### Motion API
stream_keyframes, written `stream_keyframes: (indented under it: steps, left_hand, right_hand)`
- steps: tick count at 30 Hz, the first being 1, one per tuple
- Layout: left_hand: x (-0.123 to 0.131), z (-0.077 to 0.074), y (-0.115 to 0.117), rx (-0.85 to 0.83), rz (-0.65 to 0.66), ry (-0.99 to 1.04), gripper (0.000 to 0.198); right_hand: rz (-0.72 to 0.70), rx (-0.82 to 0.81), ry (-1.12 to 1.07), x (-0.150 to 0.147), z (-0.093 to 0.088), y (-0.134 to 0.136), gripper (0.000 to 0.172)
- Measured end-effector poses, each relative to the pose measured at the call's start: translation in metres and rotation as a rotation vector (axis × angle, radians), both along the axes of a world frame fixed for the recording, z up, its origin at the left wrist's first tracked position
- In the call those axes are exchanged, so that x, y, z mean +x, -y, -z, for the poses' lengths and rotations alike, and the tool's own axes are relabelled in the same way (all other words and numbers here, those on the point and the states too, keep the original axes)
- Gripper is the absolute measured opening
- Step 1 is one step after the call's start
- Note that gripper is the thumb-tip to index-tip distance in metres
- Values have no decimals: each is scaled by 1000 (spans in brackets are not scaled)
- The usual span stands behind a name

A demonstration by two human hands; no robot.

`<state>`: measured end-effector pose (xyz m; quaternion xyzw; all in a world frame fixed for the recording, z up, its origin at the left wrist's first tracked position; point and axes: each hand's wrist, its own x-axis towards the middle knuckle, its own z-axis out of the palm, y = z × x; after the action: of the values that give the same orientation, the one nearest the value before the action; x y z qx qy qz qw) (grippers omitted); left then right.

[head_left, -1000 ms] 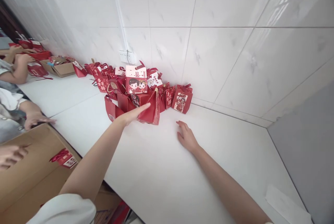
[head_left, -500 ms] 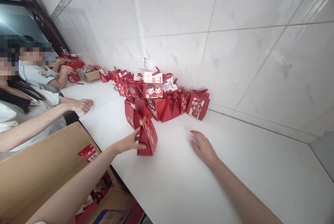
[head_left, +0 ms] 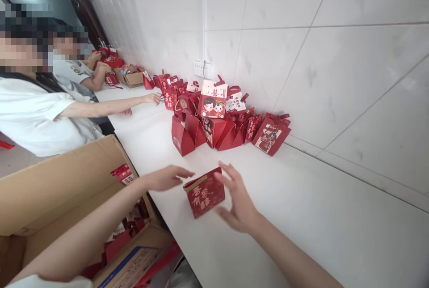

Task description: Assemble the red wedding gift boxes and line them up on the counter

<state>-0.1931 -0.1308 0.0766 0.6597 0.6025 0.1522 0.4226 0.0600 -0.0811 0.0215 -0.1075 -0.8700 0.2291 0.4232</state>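
Observation:
A small red gift bag (head_left: pixel 205 193) with gold characters and a gold handle stands on the white counter (head_left: pixel 301 216) between my hands. My left hand (head_left: pixel 166 177) reaches in from the left with its fingers stretched flat, the tips just short of the bag's top left corner. My right hand (head_left: pixel 237 199) is at the bag's right side with fingers spread and thumb low, touching its edge. Neither hand is closed round the bag.
A pile of red gift bags (head_left: pixel 217 120) lies against the tiled wall below a socket (head_left: pixel 201 69). An open cardboard box (head_left: pixel 63 180) with red items stands at my left, below the counter edge. Two other people (head_left: pixel 50 113) work further left near a small carton (head_left: pixel 131 78).
My left hand drew one red bag out of the pile toward me and set it down, then opened. My right hand lifted off the counter and came to the bag's right side.

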Motion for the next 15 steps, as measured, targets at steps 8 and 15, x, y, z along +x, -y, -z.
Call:
stream_keyframes:
  steps: [8, 15]
  left_hand:
    - [45, -58, -23, 96, 124, -325, 46]
    - [33, -83, -19, 292, 173, -704, 29]
  right_hand:
    - [379, -743, -21, 60, 70, -27, 34]
    - [324, -904, -84, 82, 99, -36, 34]
